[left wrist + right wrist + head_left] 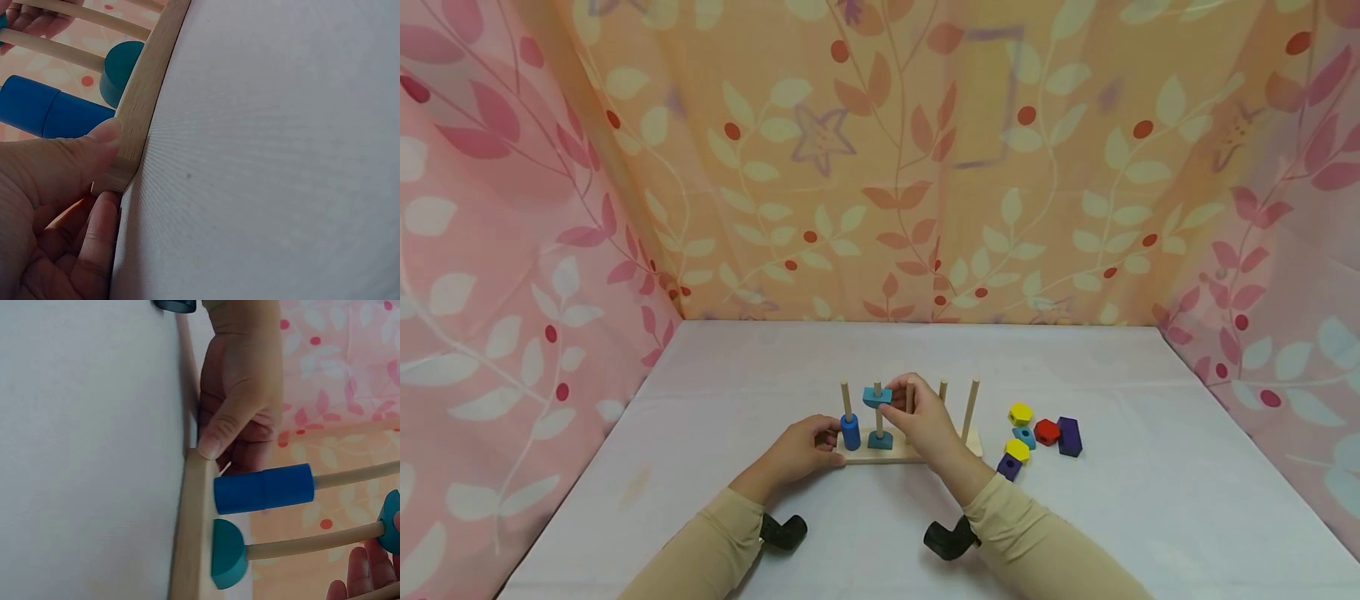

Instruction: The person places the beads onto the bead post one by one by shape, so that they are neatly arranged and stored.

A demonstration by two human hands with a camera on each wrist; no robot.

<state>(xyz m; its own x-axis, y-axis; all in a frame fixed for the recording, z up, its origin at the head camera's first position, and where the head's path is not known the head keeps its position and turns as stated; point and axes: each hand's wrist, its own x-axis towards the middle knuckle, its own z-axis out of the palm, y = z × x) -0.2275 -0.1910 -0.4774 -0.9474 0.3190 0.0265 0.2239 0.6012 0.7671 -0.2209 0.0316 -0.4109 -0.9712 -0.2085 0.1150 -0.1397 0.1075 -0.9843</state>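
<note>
My left hand (803, 448) grips the left end of a wooden peg board (880, 457), thumb on its front edge in the left wrist view. Two blue cylinders (264, 489) sit end to end on the leftmost peg. A teal half-round block (880, 440) lies at the bottom of the second peg. My right hand (925, 421) pinches another teal half-round block (877, 397) near the top of that same peg, whose tip shows above the block. In the right wrist view only some of the right fingers (358, 572) appear, at the right edge.
Right of the board lie loose blocks: yellow hexagons (1020, 414), a red hexagon (1047, 432), a teal half-round (1024, 437), and purple blocks (1070, 437). Bare pegs (971, 410) rise from the board's right part. Patterned cloth (880, 167) stands behind the white table (737, 358).
</note>
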